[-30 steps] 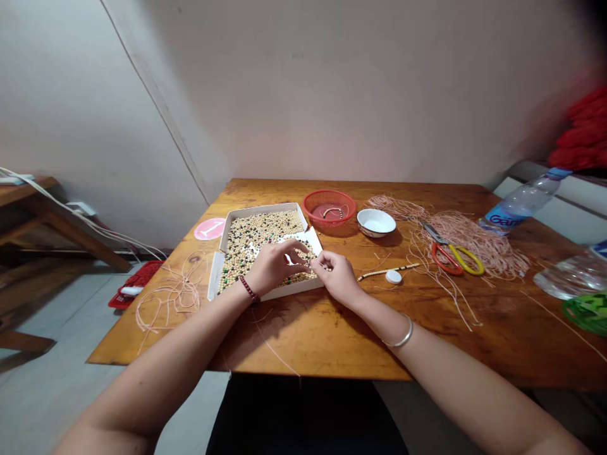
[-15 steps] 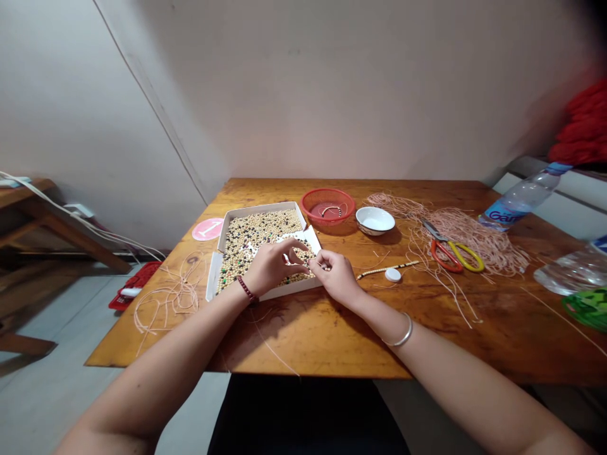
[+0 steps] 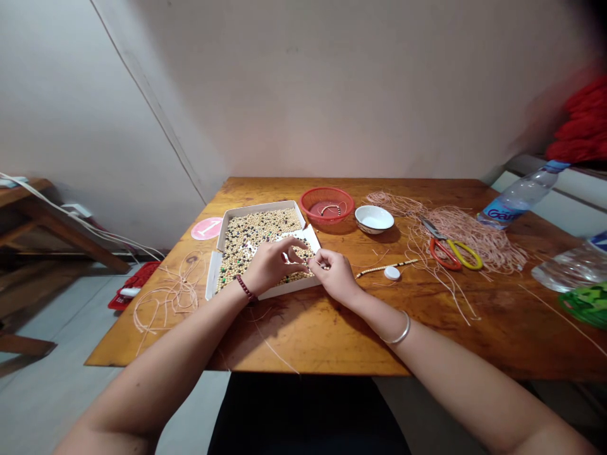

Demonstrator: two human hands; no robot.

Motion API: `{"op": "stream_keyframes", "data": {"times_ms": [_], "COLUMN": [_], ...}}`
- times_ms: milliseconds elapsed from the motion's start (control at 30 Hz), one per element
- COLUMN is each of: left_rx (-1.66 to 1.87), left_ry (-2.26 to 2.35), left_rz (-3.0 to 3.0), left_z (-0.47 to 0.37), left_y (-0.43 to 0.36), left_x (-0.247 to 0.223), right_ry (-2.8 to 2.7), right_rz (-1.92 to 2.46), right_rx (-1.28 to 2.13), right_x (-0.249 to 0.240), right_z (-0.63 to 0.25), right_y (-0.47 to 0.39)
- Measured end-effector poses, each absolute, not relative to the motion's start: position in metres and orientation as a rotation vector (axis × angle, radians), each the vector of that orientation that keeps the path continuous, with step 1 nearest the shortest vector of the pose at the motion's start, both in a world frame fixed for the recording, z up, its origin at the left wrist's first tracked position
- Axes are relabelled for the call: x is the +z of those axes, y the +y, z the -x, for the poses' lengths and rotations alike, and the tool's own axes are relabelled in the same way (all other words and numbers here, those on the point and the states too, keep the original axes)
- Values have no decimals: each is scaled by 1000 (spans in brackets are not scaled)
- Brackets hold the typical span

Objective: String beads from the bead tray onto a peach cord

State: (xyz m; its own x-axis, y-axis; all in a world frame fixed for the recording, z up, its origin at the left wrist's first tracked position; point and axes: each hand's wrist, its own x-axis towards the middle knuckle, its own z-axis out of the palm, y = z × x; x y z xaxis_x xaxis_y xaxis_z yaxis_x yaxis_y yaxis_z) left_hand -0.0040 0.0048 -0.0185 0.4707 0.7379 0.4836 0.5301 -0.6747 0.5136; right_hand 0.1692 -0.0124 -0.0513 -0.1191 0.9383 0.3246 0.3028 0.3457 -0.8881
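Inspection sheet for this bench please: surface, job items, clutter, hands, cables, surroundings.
Surface: wooden table, dark marks visible.
Job items: white tray of mostly cream beads, some dark and green; beaded strand beside a white cap.
Clutter: pale cord heap with scissors partly over it; loose cord left of tray; red basket; white bowl.
Hands: left over tray, thumb and index tips apart; right pinched at tray corner, contents too small to tell.
Cables: white cables at left, beyond the table.
Surroundings: plain wall behind.
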Motion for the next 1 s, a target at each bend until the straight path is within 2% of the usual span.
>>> {"op": "stream_keyframes", "data": {"times_ms": [1000], "left_rx": [966], "left_ry": [1077], "left_rz": [-2482], "left_z": [6], "left_y": [7], "left_x": [-21], "right_ry": [-1614], "right_rz": [1104], "right_rx": [857], "right_x": [-54], "right_z": [-168], "right_y": [-12]}}
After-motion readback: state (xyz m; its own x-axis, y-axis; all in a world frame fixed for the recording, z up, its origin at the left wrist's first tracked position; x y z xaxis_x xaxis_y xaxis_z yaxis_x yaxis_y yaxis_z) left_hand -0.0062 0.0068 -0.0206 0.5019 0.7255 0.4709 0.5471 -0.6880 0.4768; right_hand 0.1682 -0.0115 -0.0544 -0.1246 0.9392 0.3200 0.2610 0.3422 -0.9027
